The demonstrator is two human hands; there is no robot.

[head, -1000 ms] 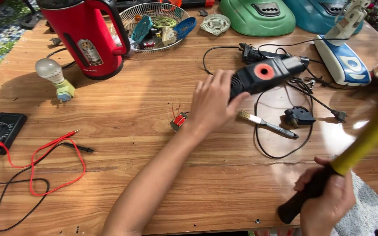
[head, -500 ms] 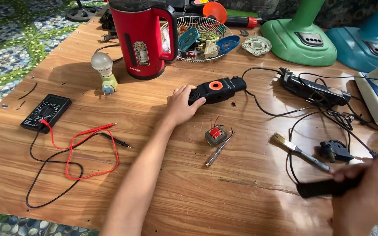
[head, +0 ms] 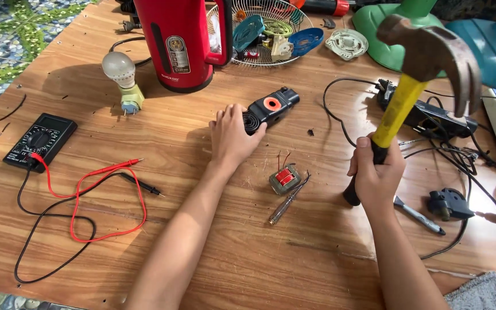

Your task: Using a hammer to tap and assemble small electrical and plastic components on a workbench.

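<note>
Left hand lies flat, unclenched, on the black device on the desk, while the right hand clenches a raised yellow-handled hammer.

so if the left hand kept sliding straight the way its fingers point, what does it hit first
The left hand already touches the black plastic device with the orange round button. Its fingers point up and slightly right along the wooden table, so it would likely push that device first, toward the round wire fan guard; depth is uncertain.
</note>
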